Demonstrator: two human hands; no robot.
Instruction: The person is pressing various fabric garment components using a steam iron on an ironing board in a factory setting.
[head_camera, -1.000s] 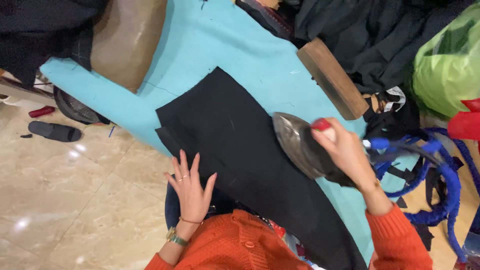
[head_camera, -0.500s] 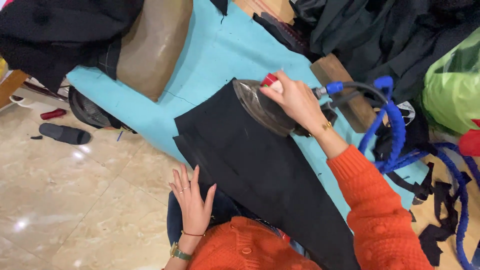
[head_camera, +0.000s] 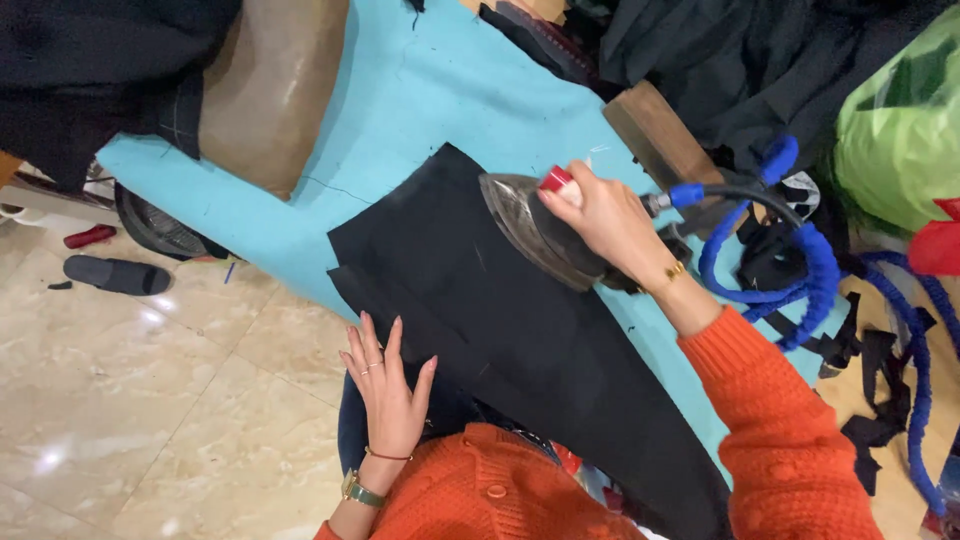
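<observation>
My right hand (head_camera: 605, 220) grips the handle of a steel steam iron (head_camera: 535, 232) that rests on a long piece of black fabric (head_camera: 500, 330). The fabric lies across a turquoise ironing table (head_camera: 420, 100). My left hand (head_camera: 388, 385) lies flat with spread fingers on the near edge of the black fabric, apart from the iron. A blue wrapped hose (head_camera: 800, 260) runs from the back of the iron off to the right.
A tan padded pressing form (head_camera: 270, 90) and dark garments (head_camera: 90, 70) sit at the table's left end. A wooden block (head_camera: 655, 135) lies behind the iron. More dark cloth (head_camera: 760, 60) and a green bag (head_camera: 905, 130) are at the right. A slipper (head_camera: 115, 275) lies on the tiled floor.
My right hand slid the iron up the black fabric toward its far end, then back a little. My left hand stayed pressed on the fabric's near edge.
</observation>
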